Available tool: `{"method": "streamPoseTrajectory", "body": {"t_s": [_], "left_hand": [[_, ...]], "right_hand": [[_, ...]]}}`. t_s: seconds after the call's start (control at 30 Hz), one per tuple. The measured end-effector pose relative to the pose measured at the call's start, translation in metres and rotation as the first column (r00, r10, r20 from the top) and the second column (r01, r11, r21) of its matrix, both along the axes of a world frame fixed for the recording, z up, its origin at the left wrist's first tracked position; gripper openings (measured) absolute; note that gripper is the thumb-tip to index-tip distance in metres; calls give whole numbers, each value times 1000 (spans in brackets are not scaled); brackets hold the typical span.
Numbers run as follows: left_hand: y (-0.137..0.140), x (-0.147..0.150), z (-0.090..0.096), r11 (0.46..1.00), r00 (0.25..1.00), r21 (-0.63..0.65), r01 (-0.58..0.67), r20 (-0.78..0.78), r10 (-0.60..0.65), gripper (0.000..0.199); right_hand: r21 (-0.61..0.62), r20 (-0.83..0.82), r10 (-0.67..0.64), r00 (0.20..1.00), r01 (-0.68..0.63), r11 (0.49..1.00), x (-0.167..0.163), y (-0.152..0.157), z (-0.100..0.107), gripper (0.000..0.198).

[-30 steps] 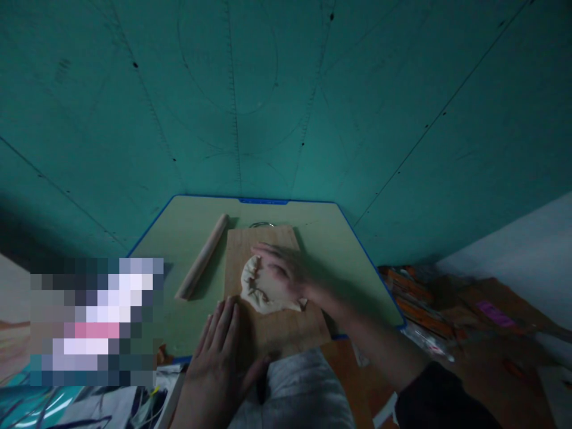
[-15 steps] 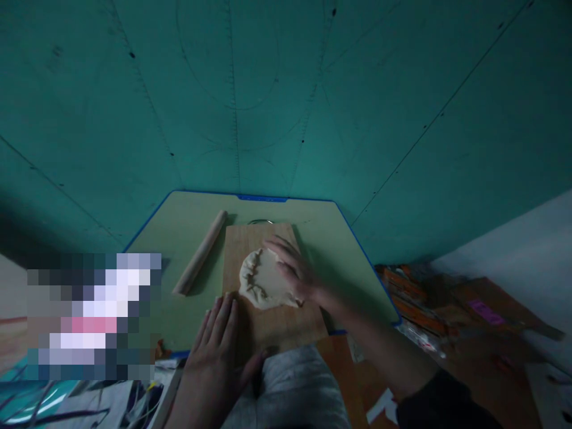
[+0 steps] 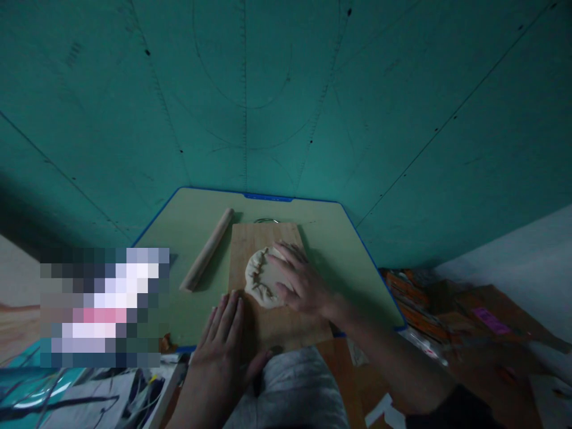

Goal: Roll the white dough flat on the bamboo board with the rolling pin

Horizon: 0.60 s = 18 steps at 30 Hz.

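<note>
A flat round of pale dough [image 3: 263,281] with a folded, crimped left edge lies on a wooden cutting board [image 3: 286,330]. My right hand [image 3: 301,283] rests over the dough's right side with its fingers spread, hiding that edge. Along the board's near left corner lies my left hand [image 3: 223,339], palm down, fingers stretched out and the thumb at the board's front edge. To the left of the board a wooden rolling pin [image 3: 208,250] lies at a slant, apart from both hands.
Under the board is a pale green table top [image 3: 344,256] with a blue rim, set against a green wall [image 3: 268,119]. Cables and papers [image 3: 111,393] crowd the lower left. Cardboard [image 3: 487,304] and clutter lie on the floor at right.
My right hand has shifted a little on the dough, its fingers now more spread. My left hand stays at the board's corner. The whole view has swung slightly.
</note>
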<state>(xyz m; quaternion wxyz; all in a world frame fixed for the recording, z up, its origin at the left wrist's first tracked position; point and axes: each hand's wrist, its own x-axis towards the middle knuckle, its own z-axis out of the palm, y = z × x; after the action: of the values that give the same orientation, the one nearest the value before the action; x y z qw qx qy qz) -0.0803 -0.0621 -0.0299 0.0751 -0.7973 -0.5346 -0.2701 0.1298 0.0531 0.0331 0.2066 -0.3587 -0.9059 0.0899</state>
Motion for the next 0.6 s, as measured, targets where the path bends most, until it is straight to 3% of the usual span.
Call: {"method": "streamPoseTrajectory", "body": {"t_s": [0.13, 0.33, 0.47, 0.6], "left_hand": [[0, 0, 0, 1000, 1000, 8, -3, 7, 3, 92], [2, 0, -3, 1000, 1000, 8, -11, 11, 11, 88], [1, 1, -2, 1000, 1000, -15, -7, 17, 8, 90], [2, 0, 1, 1000, 1000, -1, 3, 16, -3, 87]], "right_hand": [[-8, 126, 74, 989, -74, 997, -7, -5, 2, 58], [24, 64, -97, 993, 96, 995, -24, 6, 1, 56], [16, 157, -14, 988, 12, 1000, -19, -7, 2, 72], [47, 215, -61, 975, 52, 998, -20, -5, 4, 82]]}}
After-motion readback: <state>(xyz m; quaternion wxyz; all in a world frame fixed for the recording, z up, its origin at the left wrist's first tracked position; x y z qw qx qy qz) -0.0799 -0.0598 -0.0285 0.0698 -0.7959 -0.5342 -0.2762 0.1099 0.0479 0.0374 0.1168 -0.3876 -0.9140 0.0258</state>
